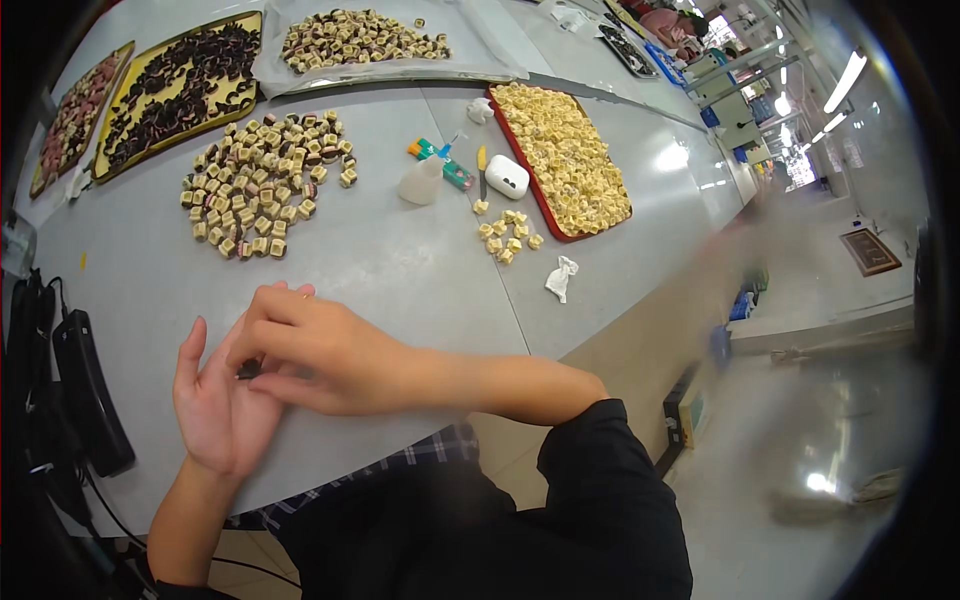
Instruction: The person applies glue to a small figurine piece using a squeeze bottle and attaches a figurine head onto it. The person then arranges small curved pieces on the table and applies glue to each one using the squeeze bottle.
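**Small dark part held between both hands at the near table edge**

Far left: a dark strap-like object [88,390] lies along the grey table [400,270] edge, apart from the hands. Two trays of dark and pinkish pieces [170,90] stand at the far left corner.

Left hand [222,405]: palm up, fingers spread and raised, resting at the near edge. It is open, acting as a support rather than clamping.

Small dark part [248,371]: lies on the left palm near the base of the fingers, mostly covered. Its shape and long axis cannot be told.

Right hand [320,350]: crosses in from the right and lies over the left palm, fingertips curled down onto the dark part. Whether they pinch it or merely press on it cannot be told. The part sits directly beneath these fingertips, to the left of the right wrist; both hands touch it.

Centre: a loose heap of cream-and-brown pieces [262,185] lies well beyond the hands. Further right are a translucent bottle [420,182], a white case [506,176], a small cluster of cream pieces [508,236], and a red tray of cream pieces [565,155]
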A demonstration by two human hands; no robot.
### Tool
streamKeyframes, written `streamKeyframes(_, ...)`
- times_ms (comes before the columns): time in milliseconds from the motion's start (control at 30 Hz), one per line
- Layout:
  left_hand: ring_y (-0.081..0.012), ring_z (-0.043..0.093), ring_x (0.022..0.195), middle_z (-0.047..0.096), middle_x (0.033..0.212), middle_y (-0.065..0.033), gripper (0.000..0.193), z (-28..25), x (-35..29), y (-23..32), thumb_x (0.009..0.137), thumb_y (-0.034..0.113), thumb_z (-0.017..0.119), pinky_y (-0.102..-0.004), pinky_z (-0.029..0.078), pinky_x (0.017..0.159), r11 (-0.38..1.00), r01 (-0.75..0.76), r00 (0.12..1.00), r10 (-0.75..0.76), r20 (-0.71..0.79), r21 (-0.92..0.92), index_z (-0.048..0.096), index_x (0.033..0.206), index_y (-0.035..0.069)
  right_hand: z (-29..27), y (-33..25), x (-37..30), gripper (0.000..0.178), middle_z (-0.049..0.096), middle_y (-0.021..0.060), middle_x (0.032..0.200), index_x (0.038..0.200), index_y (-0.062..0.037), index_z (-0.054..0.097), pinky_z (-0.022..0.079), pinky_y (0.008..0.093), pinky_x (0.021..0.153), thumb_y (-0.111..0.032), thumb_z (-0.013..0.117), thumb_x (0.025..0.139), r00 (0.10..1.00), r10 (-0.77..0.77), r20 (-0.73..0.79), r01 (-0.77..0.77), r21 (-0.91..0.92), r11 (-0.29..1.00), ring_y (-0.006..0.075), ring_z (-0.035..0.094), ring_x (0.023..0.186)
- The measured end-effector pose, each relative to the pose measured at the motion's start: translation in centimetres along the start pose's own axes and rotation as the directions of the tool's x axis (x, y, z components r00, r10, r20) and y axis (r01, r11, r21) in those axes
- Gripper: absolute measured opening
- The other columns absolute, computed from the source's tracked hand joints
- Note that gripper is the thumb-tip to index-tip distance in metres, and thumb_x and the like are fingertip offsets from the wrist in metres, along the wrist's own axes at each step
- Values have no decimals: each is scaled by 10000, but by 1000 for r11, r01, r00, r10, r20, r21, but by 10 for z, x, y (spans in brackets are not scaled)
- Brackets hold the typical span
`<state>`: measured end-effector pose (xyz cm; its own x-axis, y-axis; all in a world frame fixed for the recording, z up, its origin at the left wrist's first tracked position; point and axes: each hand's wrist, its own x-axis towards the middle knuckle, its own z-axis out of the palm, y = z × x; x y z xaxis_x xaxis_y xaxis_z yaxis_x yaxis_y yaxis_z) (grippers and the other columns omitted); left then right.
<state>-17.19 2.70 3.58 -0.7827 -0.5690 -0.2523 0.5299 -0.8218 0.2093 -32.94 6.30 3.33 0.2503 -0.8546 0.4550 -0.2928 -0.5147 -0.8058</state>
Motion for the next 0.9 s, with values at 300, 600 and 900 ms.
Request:
streamKeyframes(300, -306, 298, 1379, 313, 1470, -236, 696, -17, 6, 16, 956, 420, 349, -398, 206, 1157, 995, -90, 990, 86, 107, 32, 273, 1410, -102, -32, -1, 8, 272, 602, 85, 874, 978, -48, 675, 515, 291, 685, -3, 750, 721, 992, 13, -124, -35, -177, 984, 193, 633, 775)
streamKeyframes(600, -270, 426, 1288, 436, 1387, -218, 580, -15, 10, 16, 976, 320, 366, -382, 307, 1119, 965, -94, 995, 99, -9, 243, 349, 1365, -110, -26, -8, 13, 241, 603, 72, 828, 923, -21, 668, 488, 278, 665, 51, 731, 702, 990, 134, -50, -143, -282, 949, 169, 609, 741)
streamKeyframes(900, -234, 501, 1220, 504, 1296, -191, 405, -17, 5, 16, 976, 128, 476, -372, 387, 1087, 950, -69, 998, 64, 24, 303, 425, 1308, -98, -20, -10, 13, 238, 606, 77, 874, 929, -23, 678, 500, 266, 688, 62, 723, 711, 992, 109, -59, -121, -293, 948, 167, 613, 778)
